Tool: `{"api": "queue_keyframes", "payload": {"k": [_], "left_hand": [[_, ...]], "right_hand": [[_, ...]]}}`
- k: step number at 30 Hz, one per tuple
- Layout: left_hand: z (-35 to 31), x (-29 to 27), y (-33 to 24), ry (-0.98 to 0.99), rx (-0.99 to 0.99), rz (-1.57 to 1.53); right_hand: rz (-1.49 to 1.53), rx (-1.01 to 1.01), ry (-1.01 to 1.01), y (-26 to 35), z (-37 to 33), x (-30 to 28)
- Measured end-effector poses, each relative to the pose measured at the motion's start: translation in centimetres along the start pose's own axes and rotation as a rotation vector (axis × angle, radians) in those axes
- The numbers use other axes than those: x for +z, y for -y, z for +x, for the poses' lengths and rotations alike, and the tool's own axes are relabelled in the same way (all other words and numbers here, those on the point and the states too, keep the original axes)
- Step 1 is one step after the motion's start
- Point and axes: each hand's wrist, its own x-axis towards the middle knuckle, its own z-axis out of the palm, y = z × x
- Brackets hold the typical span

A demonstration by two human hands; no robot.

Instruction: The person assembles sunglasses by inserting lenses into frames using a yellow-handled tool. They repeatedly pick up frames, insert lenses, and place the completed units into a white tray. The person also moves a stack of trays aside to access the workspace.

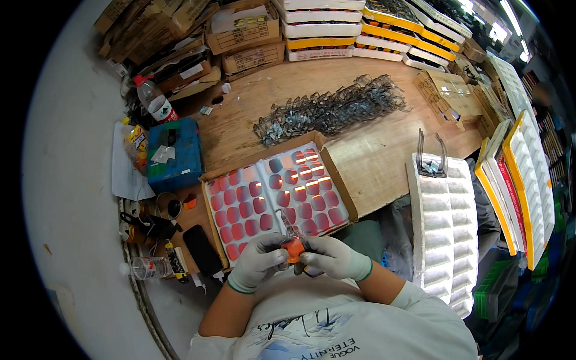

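- Both gloved hands meet just in front of the chest, and between them sits a small orange lens [293, 248], pinched from both sides.
- The left hand [259, 264] has its fingers curled in, grip clenched on the left edge of the orange lens, thumb on top.
- The right hand [331, 258] closes in from the other side, fingertips grasping the same lens; a thin clear frame piece [288, 224] sticks up from between the two hands, though how it joins the lens is too small to tell.
- The lens hangs in the air just over the near edge of the cardboard tray [339, 174], not resting on anything.
- In that tray lie two white inserts filled with rows of red-orange lenses [252, 207], each in its own pocket; the right insert catches bright glare.
- Left of the tray on the wooden bench [372, 156]: a black phone [202, 249], a blue box [174, 153], a plastic bottle with a red cap [155, 99], and another bottle lying near the bench edge [144, 267].
- Beyond the tray, a long heap of clear spectacle frames [330, 111] stretches across the bench.
- To the right, a white foam tray [447, 228] stands well apart from the hands, with a few clear frames [432, 157] upright at its far end.
- Stacks of yellow and white trays [516, 180] and cardboard boxes [243, 36] ring the far side.
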Motion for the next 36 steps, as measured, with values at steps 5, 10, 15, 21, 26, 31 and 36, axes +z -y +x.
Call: {"api": "queue_keyframes", "payload": {"k": [5, 10, 15, 21, 26, 31, 36], "left_hand": [[-0.4, 1.0, -0.2, -0.11, 0.074, 0.201], [-0.7, 1.3, -0.4, -0.149, 0.077, 0.289], [-1.1, 1.8, -0.3, -0.213, 0.118, 0.379], [-1.7, 2.1, -0.3, -0.186, 0.257, 0.542], [-2.2, 3.1, -0.7, -0.192, 0.305, 0.588], [-1.6, 2.8, -0.2, -0.139, 0.23, 0.514], [-1.1, 2.4, -0.7, -0.177, 0.302, 0.825]], "right_hand": [[-0.129, -0.034, -0.058, -0.1, 0.0, -0.3], [-0.106, -0.087, -0.158, -0.2, -0.1, 0.4], [-0.216, -0.115, -0.125, 0.2, -0.1, 0.3], [-0.492, -0.227, -0.206, 1.5, -0.1, 1.0], [-0.376, -0.249, -0.152, 1.8, 0.0, 0.8], [-0.535, -0.318, -0.032, 1.5, 0.2, -0.8], [-0.473, -0.247, -0.071, 1.4, 0.0, -0.3]]}}
